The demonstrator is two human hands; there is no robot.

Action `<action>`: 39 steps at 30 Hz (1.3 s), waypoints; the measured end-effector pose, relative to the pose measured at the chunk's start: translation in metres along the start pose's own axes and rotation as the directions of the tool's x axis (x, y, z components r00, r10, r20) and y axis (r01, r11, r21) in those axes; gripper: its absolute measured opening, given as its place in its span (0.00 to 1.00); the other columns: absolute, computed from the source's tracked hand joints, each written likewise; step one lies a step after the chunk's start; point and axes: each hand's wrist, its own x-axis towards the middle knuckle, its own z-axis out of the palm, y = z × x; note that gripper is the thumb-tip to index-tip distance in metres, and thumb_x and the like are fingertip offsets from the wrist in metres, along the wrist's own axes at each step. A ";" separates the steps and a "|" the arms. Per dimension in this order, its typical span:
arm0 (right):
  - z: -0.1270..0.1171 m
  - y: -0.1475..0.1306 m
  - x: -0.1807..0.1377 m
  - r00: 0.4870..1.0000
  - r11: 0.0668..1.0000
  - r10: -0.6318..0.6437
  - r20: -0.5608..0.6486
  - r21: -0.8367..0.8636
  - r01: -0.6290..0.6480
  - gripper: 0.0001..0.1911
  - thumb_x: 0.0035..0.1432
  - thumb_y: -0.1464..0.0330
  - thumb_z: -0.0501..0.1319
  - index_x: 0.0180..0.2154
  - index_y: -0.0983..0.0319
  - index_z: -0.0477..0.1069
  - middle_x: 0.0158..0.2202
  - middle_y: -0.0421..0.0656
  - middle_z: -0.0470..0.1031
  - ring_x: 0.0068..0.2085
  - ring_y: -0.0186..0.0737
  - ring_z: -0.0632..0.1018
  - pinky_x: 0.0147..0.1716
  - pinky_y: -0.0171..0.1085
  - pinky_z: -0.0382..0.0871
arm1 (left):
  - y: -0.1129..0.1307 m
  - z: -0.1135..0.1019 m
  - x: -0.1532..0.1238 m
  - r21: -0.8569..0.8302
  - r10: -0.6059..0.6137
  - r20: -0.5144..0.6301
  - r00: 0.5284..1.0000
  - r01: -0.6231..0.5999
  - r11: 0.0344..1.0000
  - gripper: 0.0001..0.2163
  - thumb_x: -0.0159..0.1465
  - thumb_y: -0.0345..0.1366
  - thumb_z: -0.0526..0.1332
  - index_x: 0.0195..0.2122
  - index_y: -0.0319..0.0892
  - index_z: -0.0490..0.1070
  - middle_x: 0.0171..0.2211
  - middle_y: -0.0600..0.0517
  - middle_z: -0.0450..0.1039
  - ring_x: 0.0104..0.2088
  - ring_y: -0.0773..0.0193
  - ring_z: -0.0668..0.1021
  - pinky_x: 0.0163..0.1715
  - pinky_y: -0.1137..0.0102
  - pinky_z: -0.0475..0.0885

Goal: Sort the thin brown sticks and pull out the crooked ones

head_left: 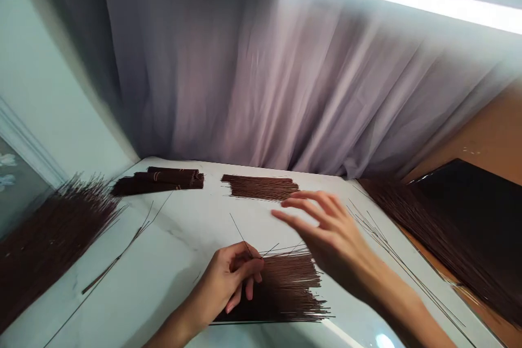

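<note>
My left hand [234, 277] is closed, thumb and fingers pinching a thin dark brown stick [237, 228] that points up and to the left. A short piece of stick [271, 250] juts out to the right of the pinch; whether it is the same stick I cannot tell. Beneath and beside that hand lies a wide pile of thin brown sticks [289, 283], laid roughly side by side. My right hand [326, 223] hovers above the pile's far right corner, fingers stretched apart with nothing in them. Behind its fingertips rests a smaller, flat pile of similar sticks [261, 187].
Tied bundles [163, 180] sit at the back left of the white table [163, 261]. A large heap of sticks [53, 239] fills the left side, with loose sticks [120, 255] beside it. More loose sticks [391, 250] and a long dark heap [440, 250] lie on the right. A curtain [244, 76] hangs behind.
</note>
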 end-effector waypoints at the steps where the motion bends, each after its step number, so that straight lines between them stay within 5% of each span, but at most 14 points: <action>1: 0.004 -0.007 0.009 0.996 0.997 -0.076 0.037 -0.018 0.076 0.21 0.71 0.73 0.55 0.62 0.53 0.68 0.59 0.45 0.73 0.58 0.46 0.70 0.55 0.47 0.65 | 0.000 0.001 -0.001 0.010 -0.001 -0.012 1.000 0.001 1.000 0.15 0.64 0.48 0.66 0.32 0.39 0.71 0.25 0.54 0.75 0.11 0.78 0.65 0.06 0.82 0.53; 3: 0.015 -0.018 0.024 0.967 0.969 -0.228 0.113 -0.067 0.236 0.19 0.70 0.71 0.58 0.60 0.54 0.69 0.62 0.45 0.70 0.57 0.45 0.71 0.53 0.44 0.67 | 0.001 0.004 -0.003 0.033 -0.008 -0.028 1.000 0.009 0.999 0.16 0.64 0.48 0.66 0.30 0.39 0.71 0.23 0.56 0.74 0.10 0.79 0.62 0.06 0.82 0.52; 6: 0.031 -0.017 0.027 0.947 0.932 -0.294 0.132 -0.183 0.314 0.06 0.68 0.71 0.62 0.44 0.60 0.77 0.55 0.45 0.74 0.52 0.45 0.72 0.53 0.44 0.67 | 0.003 0.005 -0.002 0.040 -0.009 -0.039 0.999 0.010 0.999 0.18 0.62 0.51 0.66 0.30 0.39 0.71 0.22 0.56 0.73 0.10 0.80 0.60 0.06 0.82 0.51; 9: 0.042 -0.004 0.008 0.969 0.950 -0.197 0.149 -0.216 0.226 0.05 0.66 0.73 0.62 0.37 0.60 0.76 0.47 0.42 0.76 0.49 0.45 0.72 0.52 0.45 0.66 | 0.001 0.001 0.002 0.026 -0.006 -0.086 0.996 0.008 1.000 0.22 0.58 0.55 0.68 0.32 0.39 0.72 0.25 0.54 0.75 0.11 0.78 0.64 0.05 0.83 0.53; 14: 0.062 0.005 -0.023 0.995 0.993 -0.059 0.086 -0.094 0.067 0.09 0.64 0.77 0.61 0.41 0.59 0.76 0.44 0.43 0.76 0.48 0.46 0.72 0.51 0.46 0.66 | -0.008 -0.003 0.005 0.055 -0.014 -0.089 0.996 0.019 0.998 0.21 0.61 0.55 0.66 0.35 0.38 0.72 0.28 0.53 0.76 0.13 0.78 0.67 0.05 0.85 0.54; 17: 0.064 0.007 -0.037 0.987 0.985 0.162 -0.006 0.063 -0.162 0.12 0.68 0.72 0.59 0.50 0.55 0.75 0.49 0.45 0.74 0.50 0.48 0.72 0.51 0.48 0.67 | -0.010 -0.004 0.005 0.062 -0.026 -0.102 0.994 0.032 0.998 0.22 0.61 0.56 0.66 0.35 0.39 0.71 0.28 0.53 0.76 0.12 0.77 0.68 0.04 0.85 0.54; 19: 0.060 0.009 -0.050 0.914 0.884 0.406 -0.016 0.260 -0.388 0.18 0.70 0.65 0.59 0.60 0.53 0.67 0.54 0.48 0.72 0.54 0.49 0.72 0.53 0.51 0.67 | -0.009 -0.004 0.005 0.065 -0.034 -0.101 0.994 0.041 0.997 0.23 0.60 0.57 0.66 0.34 0.39 0.71 0.28 0.53 0.75 0.12 0.76 0.69 0.03 0.85 0.53; 21: 0.056 0.011 -0.065 0.785 0.645 0.606 0.130 0.497 -0.581 0.22 0.69 0.57 0.58 0.60 0.56 0.66 0.50 0.49 0.74 0.50 0.48 0.75 0.51 0.50 0.69 | -0.007 -0.004 0.006 0.061 -0.041 -0.086 0.995 0.046 0.997 0.23 0.59 0.58 0.66 0.34 0.39 0.71 0.28 0.53 0.75 0.11 0.76 0.70 0.03 0.85 0.53; 24: 0.056 0.012 -0.078 0.611 0.155 0.649 0.453 0.707 -0.690 0.22 0.65 0.51 0.61 0.49 0.61 0.71 0.33 0.42 0.75 0.33 0.41 0.77 0.38 0.43 0.72 | -0.004 -0.004 0.005 0.056 -0.042 -0.070 0.997 0.046 0.997 0.23 0.60 0.58 0.66 0.33 0.39 0.70 0.27 0.53 0.75 0.11 0.77 0.69 0.03 0.85 0.54; 26: 0.059 0.015 -0.077 0.567 -0.035 0.635 0.525 0.753 -0.657 0.24 0.61 0.50 0.65 0.47 0.62 0.71 0.28 0.39 0.73 0.28 0.37 0.75 0.32 0.39 0.69 | -0.004 -0.002 0.003 0.062 -0.040 -0.062 0.997 0.044 0.997 0.23 0.61 0.57 0.65 0.33 0.39 0.70 0.27 0.54 0.75 0.10 0.78 0.68 0.03 0.85 0.54; 33: 0.055 0.034 -0.060 0.603 -0.042 0.674 0.428 0.836 -0.546 0.30 0.53 0.52 0.73 0.50 0.61 0.70 0.27 0.37 0.72 0.28 0.35 0.72 0.30 0.36 0.67 | -0.006 0.001 0.000 0.078 -0.051 0.008 0.999 0.050 0.996 0.21 0.64 0.55 0.64 0.34 0.38 0.72 0.27 0.53 0.76 0.10 0.78 0.68 0.04 0.85 0.52; 37: 0.063 -0.004 -0.071 0.490 -0.202 0.738 0.464 0.845 -0.495 0.35 0.56 0.45 0.67 0.56 0.59 0.68 0.36 0.41 0.74 0.26 0.33 0.72 0.27 0.36 0.68 | -0.006 0.003 0.002 0.021 0.035 -0.056 0.998 -0.034 0.999 0.19 0.64 0.54 0.65 0.33 0.40 0.71 0.27 0.53 0.75 0.16 0.70 0.76 0.08 0.82 0.63; 39: 0.073 -0.038 -0.071 0.510 -0.268 0.678 0.528 0.825 -0.498 0.35 0.54 0.43 0.67 0.55 0.59 0.71 0.37 0.42 0.74 0.22 0.30 0.69 0.23 0.35 0.67 | -0.007 0.008 0.000 0.015 0.056 -0.059 0.997 -0.055 0.998 0.19 0.64 0.53 0.66 0.33 0.40 0.71 0.23 0.54 0.75 0.18 0.69 0.77 0.11 0.81 0.66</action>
